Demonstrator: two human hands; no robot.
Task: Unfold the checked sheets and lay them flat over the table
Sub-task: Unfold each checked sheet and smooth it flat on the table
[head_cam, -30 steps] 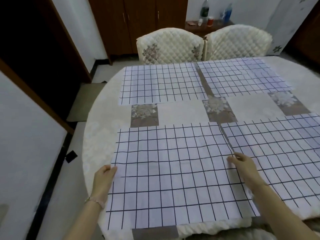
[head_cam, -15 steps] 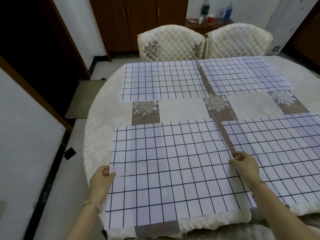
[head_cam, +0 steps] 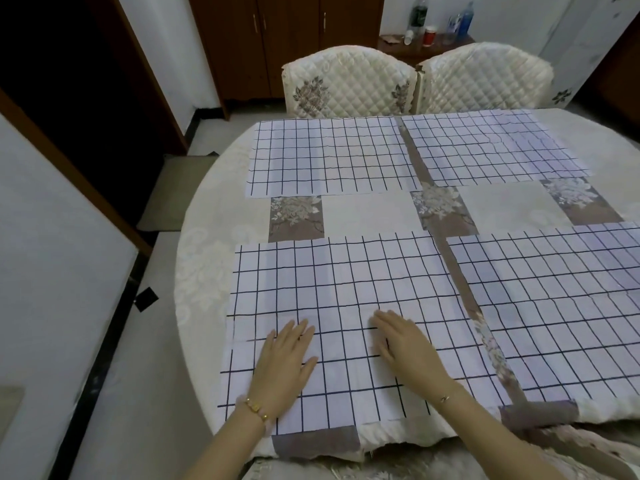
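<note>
Head view. A round surface (head_cam: 207, 258) is covered with a cream tablecloth (head_cam: 374, 216) that has brown floral patches. Four checked sheets lie unfolded on it in two rows of two.

The near-left sheet (head_cam: 346, 289) lies flat directly in front of the person. Its near edge reaches the near rim of the surface. The near-right sheet (head_cam: 554, 306) lies just beside it, with a narrow strip of tablecloth showing between the two. Its right side runs out of the picture. The far-left sheet (head_cam: 329, 157) and the far-right sheet (head_cam: 491, 147) lie side by side along the far edge, also with a narrow gap between them. A band of bare tablecloth separates the far row from the near row. The far-right sheet shows slight ripples; the other three look smooth.

The left hand (head_cam: 285, 362) rests palm down on the near part of the near-left sheet, fingers straight and slightly spread, grasping nothing. The right hand (head_cam: 405, 348) rests palm down on the same sheet, just to the right of the left hand, fingers straight, also released. The two hands do not touch. Each wrist carries a bracelet.

Two quilted chairs (head_cam: 346, 81) stand behind the far edge of the surface. A dark wooden cabinet (head_cam: 287, 39) stands against the rear wall.
</note>
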